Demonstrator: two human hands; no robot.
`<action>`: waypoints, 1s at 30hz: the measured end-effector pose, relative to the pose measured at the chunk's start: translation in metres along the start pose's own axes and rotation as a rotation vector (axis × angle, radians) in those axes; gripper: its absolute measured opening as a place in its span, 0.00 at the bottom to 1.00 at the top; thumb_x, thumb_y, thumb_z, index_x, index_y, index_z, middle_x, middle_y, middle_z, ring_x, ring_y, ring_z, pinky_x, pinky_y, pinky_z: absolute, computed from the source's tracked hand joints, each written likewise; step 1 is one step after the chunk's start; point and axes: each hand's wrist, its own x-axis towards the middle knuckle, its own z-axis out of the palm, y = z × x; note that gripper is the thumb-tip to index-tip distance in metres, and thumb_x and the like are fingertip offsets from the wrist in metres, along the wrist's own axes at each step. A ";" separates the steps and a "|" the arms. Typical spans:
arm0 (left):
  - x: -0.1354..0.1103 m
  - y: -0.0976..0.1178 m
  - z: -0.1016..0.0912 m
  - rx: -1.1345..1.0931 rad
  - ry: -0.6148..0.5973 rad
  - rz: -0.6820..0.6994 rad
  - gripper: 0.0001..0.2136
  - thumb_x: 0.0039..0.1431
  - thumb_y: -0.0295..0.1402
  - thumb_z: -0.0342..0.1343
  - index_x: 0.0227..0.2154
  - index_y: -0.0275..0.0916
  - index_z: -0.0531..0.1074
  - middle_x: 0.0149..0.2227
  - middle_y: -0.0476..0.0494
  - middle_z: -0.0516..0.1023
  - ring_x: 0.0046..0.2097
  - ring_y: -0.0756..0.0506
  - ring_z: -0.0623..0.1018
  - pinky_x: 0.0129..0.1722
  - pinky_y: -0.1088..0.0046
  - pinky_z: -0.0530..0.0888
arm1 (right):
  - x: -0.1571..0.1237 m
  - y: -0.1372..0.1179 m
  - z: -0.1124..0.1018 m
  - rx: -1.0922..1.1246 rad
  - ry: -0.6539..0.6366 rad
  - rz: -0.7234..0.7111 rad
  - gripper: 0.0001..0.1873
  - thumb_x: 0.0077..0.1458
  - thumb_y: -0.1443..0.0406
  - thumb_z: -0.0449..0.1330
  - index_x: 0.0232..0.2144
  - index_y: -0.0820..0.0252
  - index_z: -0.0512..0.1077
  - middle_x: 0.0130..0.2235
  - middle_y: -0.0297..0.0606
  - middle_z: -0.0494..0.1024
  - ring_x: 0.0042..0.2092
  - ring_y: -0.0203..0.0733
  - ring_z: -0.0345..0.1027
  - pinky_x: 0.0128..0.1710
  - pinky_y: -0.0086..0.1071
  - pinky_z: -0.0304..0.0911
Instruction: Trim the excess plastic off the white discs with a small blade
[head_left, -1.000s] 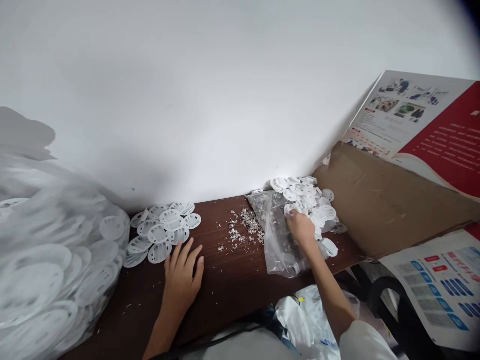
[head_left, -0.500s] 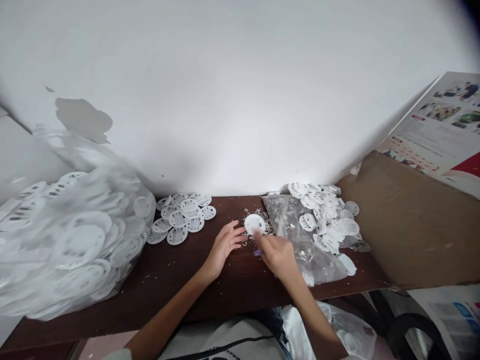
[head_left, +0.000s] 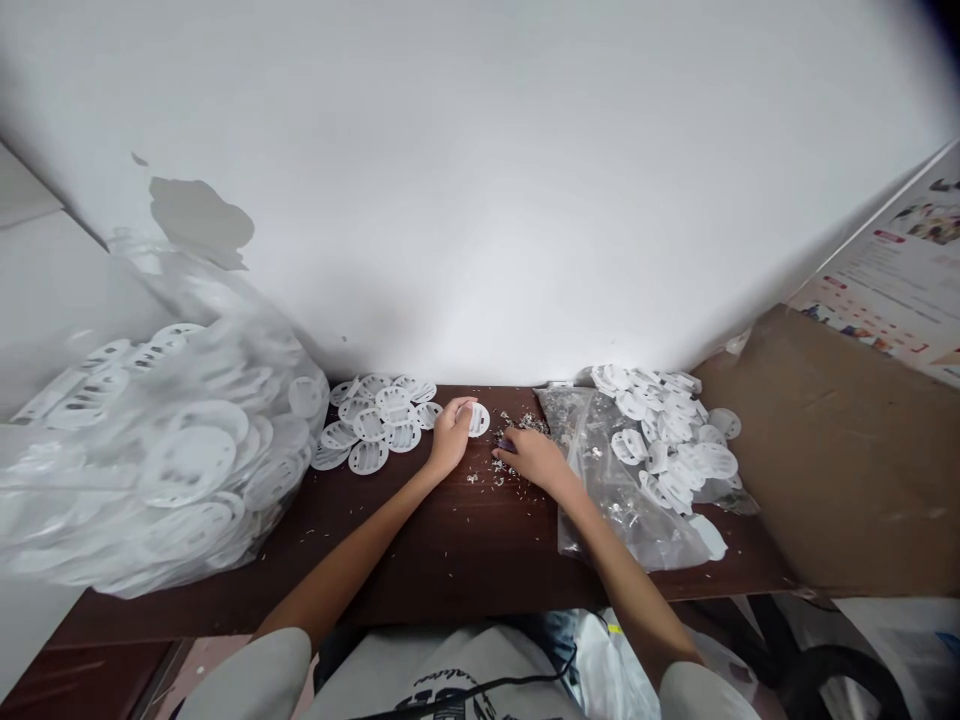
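My left hand (head_left: 450,440) is closed round the edge of a white slotted plastic disc (head_left: 479,421), slots facing up, just above the dark table. To its right, my right hand (head_left: 534,456) has its fingertips down at a pile of tiny metal pieces (head_left: 534,424). A small purple thing (head_left: 507,444) shows between those fingers; its kind is too small to make out. Left of my hands lie several similar slotted discs (head_left: 369,457), overlapping in a loose heap.
A large clear bag (head_left: 259,420) full of white discs stands at the left. On the right, a clear plastic bag (head_left: 637,530) lies flat beside a heap of white parts (head_left: 675,425). A cardboard sheet (head_left: 862,470) leans at the far right, and a white wall (head_left: 480,200) rises behind.
Earlier the disc was at my right fingers, with my left hand spread beside it. Now my left hand grips a disc, and my right hand is down at the metal pieces. The view has shifted.
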 end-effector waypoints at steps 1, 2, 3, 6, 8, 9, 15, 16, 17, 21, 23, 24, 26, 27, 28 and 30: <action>0.001 -0.001 0.001 0.019 -0.007 0.021 0.14 0.67 0.40 0.52 0.45 0.39 0.78 0.45 0.40 0.81 0.47 0.43 0.78 0.48 0.68 0.73 | 0.003 -0.001 0.005 0.005 -0.013 0.004 0.09 0.62 0.57 0.63 0.34 0.55 0.73 0.33 0.39 0.79 0.34 0.44 0.71 0.31 0.32 0.51; 0.001 -0.002 0.001 0.032 -0.016 0.032 0.13 0.68 0.39 0.51 0.45 0.39 0.77 0.46 0.40 0.81 0.47 0.42 0.78 0.50 0.67 0.73 | 0.004 -0.003 0.009 0.009 -0.019 0.004 0.08 0.62 0.58 0.63 0.33 0.56 0.73 0.33 0.39 0.79 0.33 0.43 0.71 0.31 0.32 0.51; 0.000 -0.003 0.001 0.038 -0.025 0.038 0.13 0.68 0.39 0.51 0.44 0.39 0.77 0.46 0.41 0.81 0.48 0.42 0.78 0.51 0.66 0.72 | 0.005 -0.004 0.011 0.010 -0.019 0.003 0.08 0.62 0.59 0.62 0.33 0.56 0.72 0.32 0.39 0.79 0.33 0.43 0.70 0.31 0.32 0.51; -0.002 -0.006 -0.001 0.031 -0.037 0.046 0.13 0.68 0.38 0.50 0.44 0.39 0.77 0.46 0.41 0.81 0.48 0.42 0.79 0.52 0.66 0.72 | 0.001 -0.002 0.010 0.033 0.001 -0.010 0.07 0.61 0.61 0.61 0.31 0.56 0.72 0.31 0.39 0.78 0.32 0.42 0.70 0.31 0.32 0.51; -0.003 -0.007 -0.002 0.021 -0.051 0.040 0.14 0.68 0.38 0.49 0.45 0.39 0.77 0.46 0.41 0.81 0.49 0.42 0.79 0.52 0.66 0.73 | -0.001 0.001 0.003 0.087 0.045 -0.024 0.06 0.61 0.63 0.59 0.31 0.56 0.72 0.30 0.38 0.78 0.31 0.42 0.69 0.31 0.32 0.53; -0.003 -0.007 -0.003 0.015 -0.062 0.032 0.14 0.68 0.37 0.48 0.45 0.39 0.78 0.47 0.41 0.82 0.49 0.42 0.79 0.52 0.65 0.73 | -0.001 0.002 -0.002 0.122 0.077 -0.033 0.05 0.60 0.64 0.58 0.31 0.56 0.72 0.29 0.37 0.78 0.30 0.41 0.69 0.31 0.32 0.54; -0.003 -0.008 -0.005 0.017 -0.160 -0.001 0.17 0.67 0.34 0.47 0.49 0.41 0.78 0.50 0.42 0.82 0.52 0.41 0.78 0.53 0.64 0.73 | 0.008 0.000 -0.019 0.362 0.266 -0.129 0.10 0.59 0.64 0.57 0.42 0.56 0.76 0.37 0.36 0.82 0.35 0.42 0.73 0.37 0.33 0.63; -0.003 -0.008 -0.005 0.023 -0.169 0.000 0.17 0.67 0.34 0.47 0.49 0.41 0.78 0.51 0.43 0.81 0.52 0.41 0.78 0.54 0.64 0.73 | 0.011 -0.002 -0.018 0.406 0.294 -0.147 0.12 0.59 0.63 0.57 0.44 0.56 0.76 0.39 0.37 0.82 0.37 0.43 0.74 0.39 0.33 0.65; -0.003 -0.008 -0.005 0.030 -0.175 0.003 0.17 0.66 0.33 0.47 0.49 0.41 0.78 0.52 0.43 0.81 0.53 0.41 0.78 0.55 0.64 0.72 | 0.013 -0.004 -0.015 0.445 0.322 -0.163 0.13 0.60 0.63 0.58 0.45 0.56 0.76 0.41 0.37 0.83 0.39 0.43 0.75 0.41 0.34 0.66; -0.005 -0.007 -0.003 0.053 -0.197 0.044 0.15 0.65 0.32 0.48 0.47 0.39 0.78 0.50 0.42 0.82 0.53 0.42 0.79 0.56 0.64 0.72 | 0.017 -0.011 0.003 0.532 0.404 -0.188 0.12 0.61 0.63 0.57 0.43 0.55 0.79 0.43 0.37 0.84 0.41 0.44 0.77 0.45 0.35 0.69; -0.005 -0.005 -0.003 0.064 -0.207 0.053 0.15 0.65 0.33 0.48 0.46 0.39 0.79 0.49 0.42 0.83 0.52 0.41 0.79 0.56 0.64 0.72 | 0.017 -0.011 0.011 0.548 0.423 -0.193 0.12 0.61 0.63 0.58 0.42 0.54 0.80 0.43 0.37 0.85 0.42 0.44 0.78 0.46 0.36 0.69; -0.006 -0.004 -0.004 0.069 -0.205 0.051 0.15 0.65 0.33 0.48 0.46 0.39 0.79 0.49 0.42 0.83 0.52 0.41 0.79 0.55 0.64 0.72 | 0.017 -0.011 0.014 0.553 0.434 -0.193 0.12 0.61 0.63 0.58 0.42 0.54 0.80 0.43 0.37 0.85 0.43 0.45 0.78 0.47 0.36 0.69; -0.006 -0.003 -0.004 0.080 -0.201 0.044 0.15 0.65 0.34 0.48 0.47 0.39 0.79 0.49 0.41 0.83 0.52 0.41 0.79 0.55 0.64 0.72 | 0.016 -0.010 0.017 0.559 0.459 -0.177 0.12 0.61 0.63 0.58 0.42 0.55 0.81 0.44 0.38 0.85 0.45 0.46 0.79 0.49 0.37 0.69; -0.006 -0.002 -0.005 0.084 -0.204 0.044 0.15 0.65 0.34 0.48 0.47 0.39 0.79 0.49 0.42 0.83 0.51 0.41 0.80 0.54 0.64 0.73 | 0.016 -0.009 0.018 0.561 0.467 -0.161 0.12 0.61 0.63 0.58 0.42 0.54 0.81 0.44 0.38 0.85 0.45 0.46 0.79 0.50 0.38 0.69; -0.005 -0.002 -0.005 0.087 -0.208 0.043 0.15 0.66 0.34 0.48 0.47 0.39 0.79 0.49 0.42 0.83 0.51 0.41 0.80 0.54 0.64 0.73 | 0.016 -0.009 0.019 0.561 0.470 -0.144 0.12 0.61 0.63 0.59 0.42 0.54 0.81 0.44 0.37 0.85 0.45 0.46 0.79 0.50 0.38 0.70; -0.005 -0.003 -0.005 0.092 -0.216 0.044 0.15 0.66 0.35 0.48 0.47 0.39 0.79 0.48 0.42 0.83 0.50 0.41 0.80 0.53 0.64 0.73 | 0.016 -0.008 0.020 0.563 0.453 -0.119 0.12 0.61 0.62 0.59 0.42 0.54 0.81 0.44 0.37 0.86 0.45 0.47 0.80 0.49 0.38 0.70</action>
